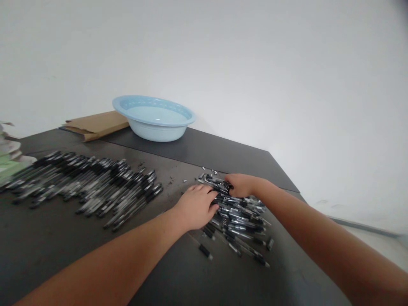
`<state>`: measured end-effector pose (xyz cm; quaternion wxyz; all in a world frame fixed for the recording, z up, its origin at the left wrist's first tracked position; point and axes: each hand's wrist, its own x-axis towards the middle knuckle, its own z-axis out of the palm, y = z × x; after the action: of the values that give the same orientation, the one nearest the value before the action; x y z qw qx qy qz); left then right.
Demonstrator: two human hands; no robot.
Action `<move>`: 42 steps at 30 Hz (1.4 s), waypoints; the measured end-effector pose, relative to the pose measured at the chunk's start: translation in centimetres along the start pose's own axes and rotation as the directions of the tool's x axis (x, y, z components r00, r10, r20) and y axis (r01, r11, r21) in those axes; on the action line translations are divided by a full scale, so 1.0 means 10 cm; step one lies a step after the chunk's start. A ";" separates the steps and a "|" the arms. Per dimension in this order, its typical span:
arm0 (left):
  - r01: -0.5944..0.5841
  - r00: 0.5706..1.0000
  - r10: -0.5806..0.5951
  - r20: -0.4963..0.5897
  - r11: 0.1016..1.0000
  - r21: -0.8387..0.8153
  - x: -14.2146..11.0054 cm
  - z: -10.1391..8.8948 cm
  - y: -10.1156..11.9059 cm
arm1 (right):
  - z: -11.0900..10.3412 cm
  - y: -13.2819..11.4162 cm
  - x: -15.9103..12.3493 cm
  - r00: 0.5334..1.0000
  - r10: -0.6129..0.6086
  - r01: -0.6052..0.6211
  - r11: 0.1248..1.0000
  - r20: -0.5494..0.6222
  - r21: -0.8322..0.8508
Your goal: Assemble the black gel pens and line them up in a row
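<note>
A loose heap of clear and black pen parts (239, 223) lies on the dark table, pointing in many directions. Against its left side rests my left hand (196, 207), back up, thumb apart from the fingers, with dark pieces showing in the gap. My right hand (242, 185) reaches into the heap's far edge. Its fingers curl down around something dark, mostly hidden. To the left, many clear pens with black grips (92, 182) lie side by side in a slanting row. A few small silvery bits lie beyond my hands.
A light blue plastic basin (156, 131) stands at the back of the table (178, 272), partly over a flat brown paper bag (102, 123). A pale green and white object (9, 157) is cut off at the left edge. Behind is a white wall (255, 63).
</note>
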<state>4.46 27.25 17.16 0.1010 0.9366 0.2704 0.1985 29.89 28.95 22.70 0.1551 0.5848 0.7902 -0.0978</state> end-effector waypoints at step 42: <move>0.124 0.991 -0.114 -0.072 0.980 0.156 0.07 -0.10 0.01 | 0.35 -0.32 -0.91 0.956 0.155 -0.173 0.984 -0.249 -0.049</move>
<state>4.65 27.67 18.28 0.0288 0.9171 0.3442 0.1990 29.74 18.72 22.63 0.0847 0.6501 0.7550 0.0160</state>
